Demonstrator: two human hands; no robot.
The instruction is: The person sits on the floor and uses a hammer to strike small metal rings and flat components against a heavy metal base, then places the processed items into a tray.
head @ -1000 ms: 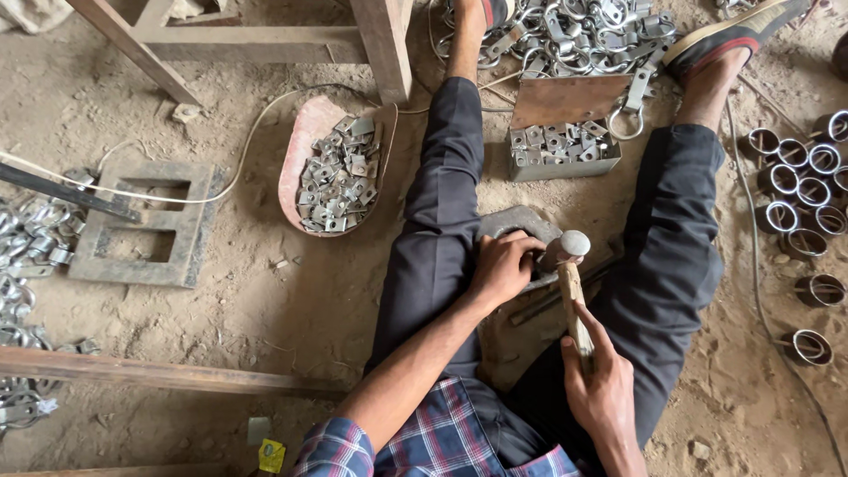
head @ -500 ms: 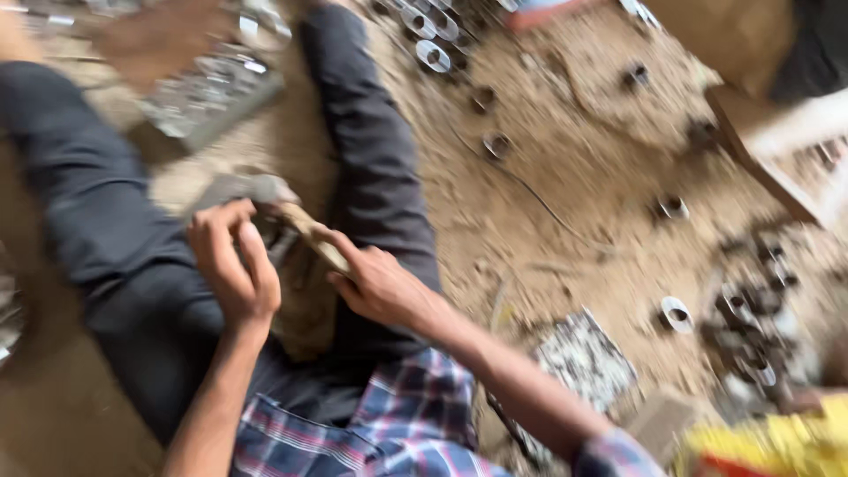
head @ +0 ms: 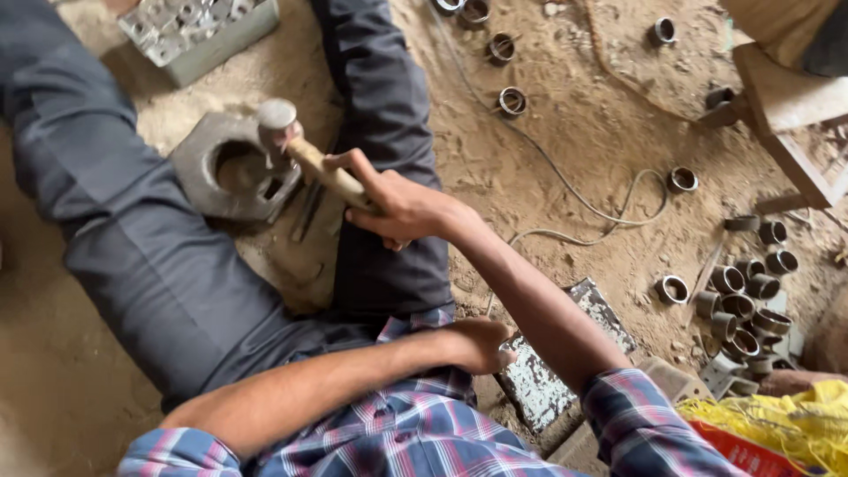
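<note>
Hammer (head: pixel 291 146) handle wrapped by right hand (head: pixel 402 208) fingers (head: pixel 358 168), head beyond.

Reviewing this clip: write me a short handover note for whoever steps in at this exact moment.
Right hand: closed around the wooden handle of a hammer, whose head sits over the hollow metal block between the legs.
Left hand: reaches across the body to a flat metal tray on the sandy floor; whether it grips anything is hidden.
Metal rings lie clustered to the right, more are scattered above, and a box of metal parts sits top left.
Done and left: not visible; the block's hollow looks empty.
</note>
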